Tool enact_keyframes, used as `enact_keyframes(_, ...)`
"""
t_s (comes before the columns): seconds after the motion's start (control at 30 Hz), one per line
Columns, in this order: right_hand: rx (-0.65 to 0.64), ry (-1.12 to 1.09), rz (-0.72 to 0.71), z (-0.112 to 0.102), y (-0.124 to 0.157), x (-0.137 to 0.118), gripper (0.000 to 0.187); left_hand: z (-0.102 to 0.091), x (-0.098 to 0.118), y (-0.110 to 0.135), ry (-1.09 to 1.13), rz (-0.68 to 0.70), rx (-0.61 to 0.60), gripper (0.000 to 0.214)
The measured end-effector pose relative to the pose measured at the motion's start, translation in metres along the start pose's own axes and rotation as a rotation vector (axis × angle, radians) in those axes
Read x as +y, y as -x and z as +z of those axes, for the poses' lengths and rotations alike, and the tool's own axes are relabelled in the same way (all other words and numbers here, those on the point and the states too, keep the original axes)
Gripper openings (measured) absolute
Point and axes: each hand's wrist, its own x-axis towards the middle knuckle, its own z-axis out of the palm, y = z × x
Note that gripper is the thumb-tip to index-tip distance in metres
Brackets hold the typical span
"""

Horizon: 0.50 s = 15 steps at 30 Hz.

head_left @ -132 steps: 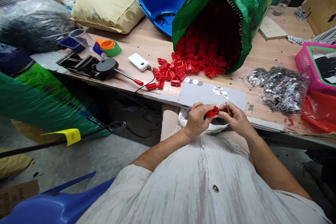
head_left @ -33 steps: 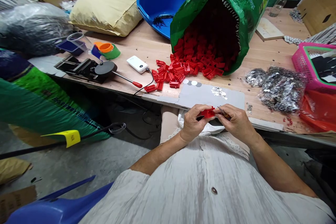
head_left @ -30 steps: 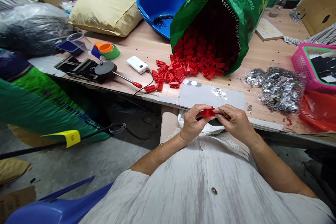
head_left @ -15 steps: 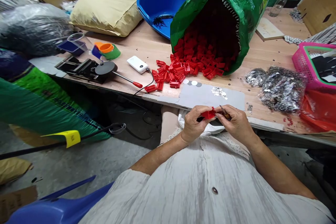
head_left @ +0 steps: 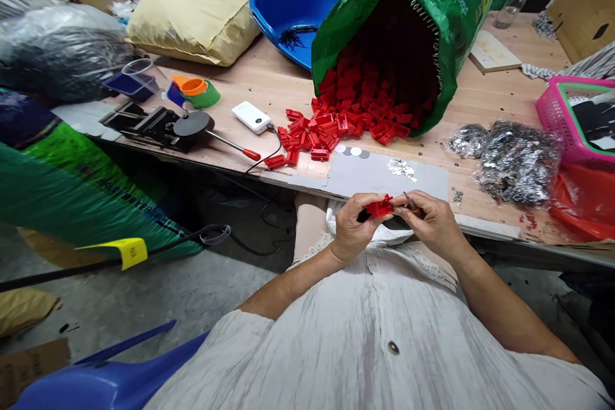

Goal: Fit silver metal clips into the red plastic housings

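Note:
My left hand (head_left: 353, 227) pinches a small red plastic part (head_left: 379, 207) just in front of the table edge. My right hand (head_left: 432, 224) is closed around a thin pointed tool (head_left: 410, 202) and its fingertips touch the red part's right end. Both hands are held together above my lap. A grey mat (head_left: 384, 174) lies on the table right behind them, with a small heap of shiny metal bits (head_left: 401, 168) on it. Further back a pile of red plastic parts (head_left: 331, 128) spills from a tipped green sack (head_left: 432, 0).
A white power bank (head_left: 252, 116) and a black press tool with a red-tipped lever (head_left: 177, 125) lie left. A blue basin (head_left: 291, 6) sits behind. Bags of metal pieces (head_left: 516, 163) and a pink basket (head_left: 571, 122) are right. A blue chair (head_left: 96, 378) stands low left.
The hands stay together at the table edge; the red part has been turned slightly between the fingers and the tool tip shifted against it. Nothing else moved.

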Motion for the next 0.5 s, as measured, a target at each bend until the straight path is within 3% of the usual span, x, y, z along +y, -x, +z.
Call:
enact_keyframes(0.37,-0.011,0.01,0.019,-0.0004,0.0002,0.0014,0.014,-0.0021,0.0027,0.0001,-0.077,-0.009,-0.003,0.033)
enact_keyframes(0.5,-0.01,0.029,0.054,0.0,0.0008,0.0002,0.012,-0.0022,0.0042,-0.0019,-0.118,0.076,-0.006,0.029)
